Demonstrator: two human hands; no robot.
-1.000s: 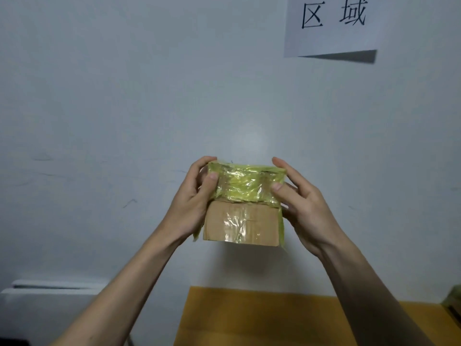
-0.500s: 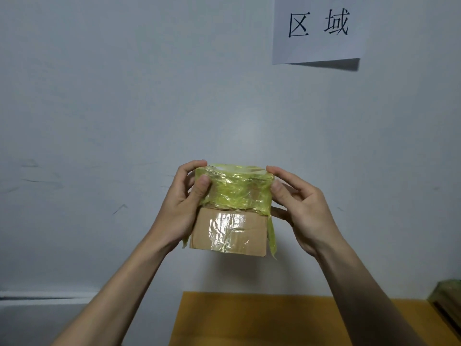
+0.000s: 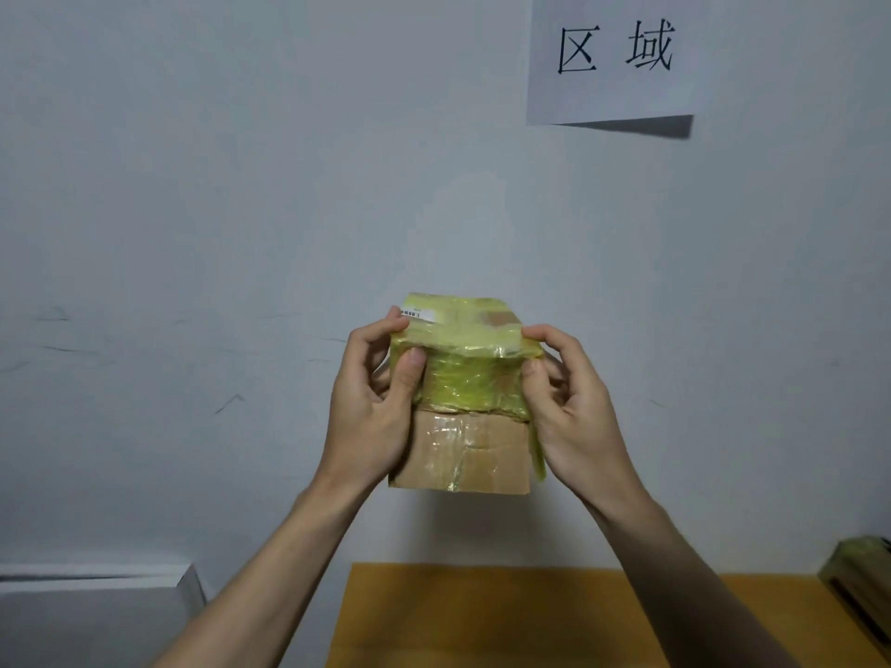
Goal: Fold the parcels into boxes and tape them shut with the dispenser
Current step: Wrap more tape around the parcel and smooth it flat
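We hold the box (image 3: pixel 463 402) up in the air before the wall, above the bench (image 3: pixel 530 614), and we judge the yellow tape (image 3: pixel 470 373) wants firm thumb pressure along its edges to lie flat. Our left hand (image 3: pixel 373 412) and right hand (image 3: pixel 573 417) both grip the box's sides, fingers curled, thumbs pressing the tape.

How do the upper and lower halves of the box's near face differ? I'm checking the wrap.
The upper half is covered in wrinkled yellow-green tape; the lower half shows bare brown cardboard under clear tape. The left hand and right hand press thumbs on the upper half; the lower half has none. Both are glossy and creased.
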